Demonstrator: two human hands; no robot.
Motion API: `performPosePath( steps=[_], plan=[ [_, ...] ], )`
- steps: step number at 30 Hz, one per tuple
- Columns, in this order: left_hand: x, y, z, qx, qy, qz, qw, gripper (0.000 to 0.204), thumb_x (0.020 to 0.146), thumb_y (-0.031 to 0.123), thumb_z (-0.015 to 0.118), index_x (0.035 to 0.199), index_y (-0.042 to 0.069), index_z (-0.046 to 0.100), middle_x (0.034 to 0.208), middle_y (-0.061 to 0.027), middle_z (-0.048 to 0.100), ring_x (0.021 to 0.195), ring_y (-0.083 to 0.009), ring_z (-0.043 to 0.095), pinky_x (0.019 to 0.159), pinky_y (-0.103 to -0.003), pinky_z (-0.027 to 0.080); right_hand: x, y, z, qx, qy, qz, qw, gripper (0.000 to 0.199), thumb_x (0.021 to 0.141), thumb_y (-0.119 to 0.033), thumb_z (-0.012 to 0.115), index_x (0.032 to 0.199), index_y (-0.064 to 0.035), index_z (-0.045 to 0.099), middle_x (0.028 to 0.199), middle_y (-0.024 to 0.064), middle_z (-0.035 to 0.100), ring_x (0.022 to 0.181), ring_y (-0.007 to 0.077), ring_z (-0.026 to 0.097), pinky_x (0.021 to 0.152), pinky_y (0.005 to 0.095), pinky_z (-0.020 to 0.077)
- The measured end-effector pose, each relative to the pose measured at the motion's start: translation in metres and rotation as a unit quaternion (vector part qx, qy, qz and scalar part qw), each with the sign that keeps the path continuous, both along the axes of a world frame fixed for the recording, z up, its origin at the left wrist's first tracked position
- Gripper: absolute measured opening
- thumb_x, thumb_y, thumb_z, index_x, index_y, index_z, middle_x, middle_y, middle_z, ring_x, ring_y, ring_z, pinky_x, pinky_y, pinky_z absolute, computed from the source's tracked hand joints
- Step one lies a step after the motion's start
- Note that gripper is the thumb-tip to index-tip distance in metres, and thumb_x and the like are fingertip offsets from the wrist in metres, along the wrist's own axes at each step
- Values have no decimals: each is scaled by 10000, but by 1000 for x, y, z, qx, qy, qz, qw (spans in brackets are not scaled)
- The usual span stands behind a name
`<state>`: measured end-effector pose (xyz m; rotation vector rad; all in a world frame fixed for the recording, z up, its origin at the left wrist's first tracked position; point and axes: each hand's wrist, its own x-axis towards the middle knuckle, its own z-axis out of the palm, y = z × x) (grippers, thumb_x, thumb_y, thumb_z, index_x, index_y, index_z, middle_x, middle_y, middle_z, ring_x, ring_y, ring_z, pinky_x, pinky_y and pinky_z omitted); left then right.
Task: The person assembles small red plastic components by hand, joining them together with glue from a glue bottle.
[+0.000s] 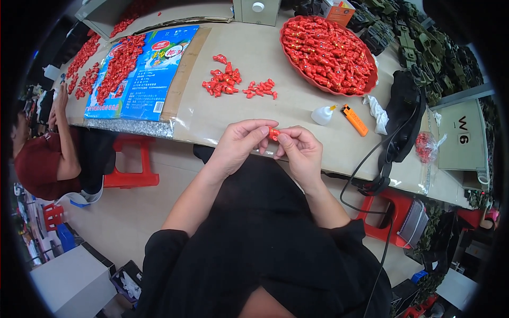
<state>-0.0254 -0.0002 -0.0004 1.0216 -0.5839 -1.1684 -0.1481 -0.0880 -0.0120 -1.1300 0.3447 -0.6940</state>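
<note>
Between both hands, at the table's near edge, is a small glossy red figurine [273,134]. My left hand [241,143] pinches one side of it with thumb and forefinger. On the other side, the thumb and fingers of my right hand [301,151] are closed on the same piece, hiding part of it. Beyond my hands lie a loose heap of similar red figurines [222,81] and a smaller group [261,89]. A white squeeze bottle [322,115] with a yellowish tip stands to the right, beside an orange lighter [354,121].
A red scalloped bowl [372,85] heaped with figurines stands at the far right. White crumpled tissue [377,115] and a black strap with a cable [405,106] lie right of the lighter. Figurines cover a blue printed cardboard sheet [146,95]. Another person [47,153] sits at the left.
</note>
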Motion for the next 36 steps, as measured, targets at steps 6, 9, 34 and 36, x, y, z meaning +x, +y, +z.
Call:
performPosePath(
  steps=[6,9,34,36],
  plan=[
    [1,0,2,13,23,6,1000,221,834,74,499,1025,-23,553,692,-25,533,603,-70,472,542,-182,394,1,0,0,-33,6,-11,999,85,819,-36,531,868,30,556,815,56,542,595,60,517,522,183,464],
    [2,1,1,1,21,0,1000,217,823,58,511,1019,-25,555,707,-31,540,607,-73,479,545,-181,401,1,-1,-1,-38,5,-11,999,85,813,-26,534,864,34,567,829,61,521,606,66,523,526,183,465],
    [2,0,2,10,39,2,999,249,800,6,518,1040,-58,530,794,-78,579,650,-102,537,634,-221,459,5,1,0,-28,11,-25,999,72,811,-23,538,838,40,560,775,64,554,581,70,524,523,197,469],
    [2,-1,2,8,32,-2,999,257,799,9,522,1047,-58,524,799,-78,580,646,-102,537,633,-223,460,4,-1,1,9,25,-13,1000,91,821,-48,534,846,37,555,736,59,569,556,65,518,510,203,469]
  ],
)
